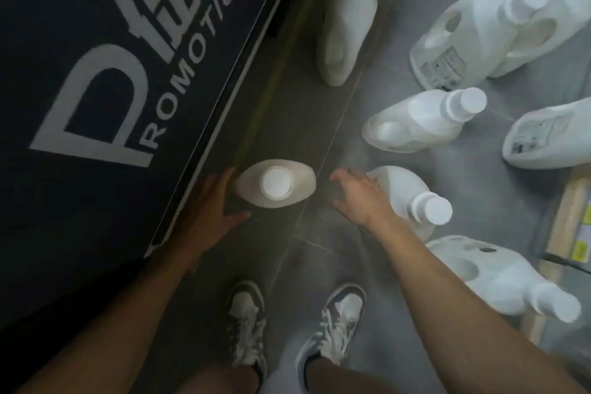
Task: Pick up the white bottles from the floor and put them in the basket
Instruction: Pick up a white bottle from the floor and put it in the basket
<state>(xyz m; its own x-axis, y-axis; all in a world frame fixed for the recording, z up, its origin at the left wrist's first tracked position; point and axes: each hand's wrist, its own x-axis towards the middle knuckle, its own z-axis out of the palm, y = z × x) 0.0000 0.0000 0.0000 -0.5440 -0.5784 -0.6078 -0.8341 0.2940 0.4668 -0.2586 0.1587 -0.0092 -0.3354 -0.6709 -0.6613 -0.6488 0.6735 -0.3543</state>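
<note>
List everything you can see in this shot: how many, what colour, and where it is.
upright bottle: one, white, on the floor between the two hands
other bottles: at least seven, white, spread over the right half; overlaps hide the exact count
dark panel: one, black with white lettering, left side
floor: one, grey tiles, centre and right
tan object: one, with yellow labels, right edge; I cannot tell what it is
shoes: two, white and dark, bottom centre
left hand: one, fingers spread, close against the upright bottle's left side
right hand: one, fingers spread, right of that bottle and apart from it
</note>
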